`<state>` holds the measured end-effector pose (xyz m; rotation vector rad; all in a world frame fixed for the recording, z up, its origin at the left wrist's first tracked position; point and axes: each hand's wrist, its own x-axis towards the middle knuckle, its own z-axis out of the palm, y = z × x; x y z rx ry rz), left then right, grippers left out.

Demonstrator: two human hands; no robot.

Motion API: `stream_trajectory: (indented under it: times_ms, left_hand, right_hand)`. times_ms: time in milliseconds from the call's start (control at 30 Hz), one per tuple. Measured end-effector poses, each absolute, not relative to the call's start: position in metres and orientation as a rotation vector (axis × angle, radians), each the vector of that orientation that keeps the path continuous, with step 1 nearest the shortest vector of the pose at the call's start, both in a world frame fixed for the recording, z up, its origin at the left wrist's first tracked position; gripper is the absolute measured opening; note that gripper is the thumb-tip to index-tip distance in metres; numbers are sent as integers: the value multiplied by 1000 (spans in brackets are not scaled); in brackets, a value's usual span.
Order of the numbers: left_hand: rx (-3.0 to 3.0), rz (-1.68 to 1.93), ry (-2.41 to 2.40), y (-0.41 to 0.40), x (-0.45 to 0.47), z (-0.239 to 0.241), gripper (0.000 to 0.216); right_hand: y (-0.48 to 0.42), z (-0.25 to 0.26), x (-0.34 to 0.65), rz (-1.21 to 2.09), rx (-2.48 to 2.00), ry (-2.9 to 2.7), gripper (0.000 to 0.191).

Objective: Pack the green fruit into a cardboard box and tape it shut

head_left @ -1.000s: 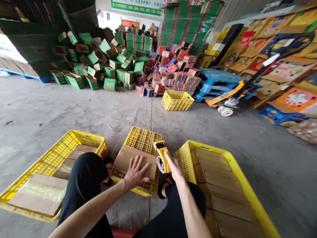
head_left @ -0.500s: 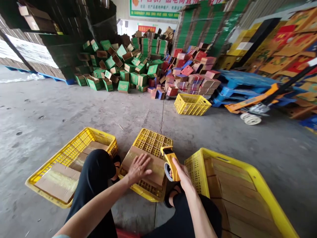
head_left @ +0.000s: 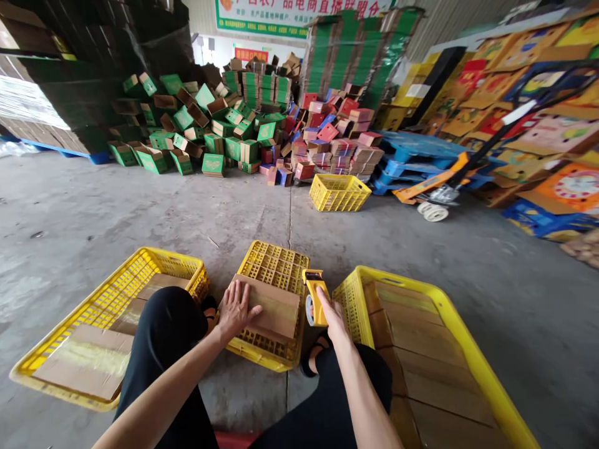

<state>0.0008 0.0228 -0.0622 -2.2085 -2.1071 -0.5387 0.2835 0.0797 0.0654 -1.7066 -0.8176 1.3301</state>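
Cardboard box (head_left: 269, 307), flat and brown, is seen in the head view resting on the upturned yellow crate (head_left: 274, 274) between the knees; since a second ago the left hand (head_left: 235, 305) has been slid from the middle of its top to the near left edge, so more of the top is left bare. Beside the box's right edge the yellow tape dispenser (head_left: 314, 298) is held upright, clasped by the right hand (head_left: 331, 312), while the left hand is laid open and flat, gripping nothing.
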Motion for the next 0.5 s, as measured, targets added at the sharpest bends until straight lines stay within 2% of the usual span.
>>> stream_trajectory:
  times_ms: [133, 267, 500]
  left_hand:
    - [-2468, -603, -1801, -2, 70, -66, 76]
    - [-2464, -594, -1856, -12, 106, -61, 81]
    - [-2705, -294, -1808, 1, 129, -29, 71]
  right_hand:
    - [72, 67, 288, 1313, -1698, -786, 52]
    - [67, 68, 292, 1318, -1672, -777, 52]
    - [68, 62, 300, 1328, -1595, -755, 53]
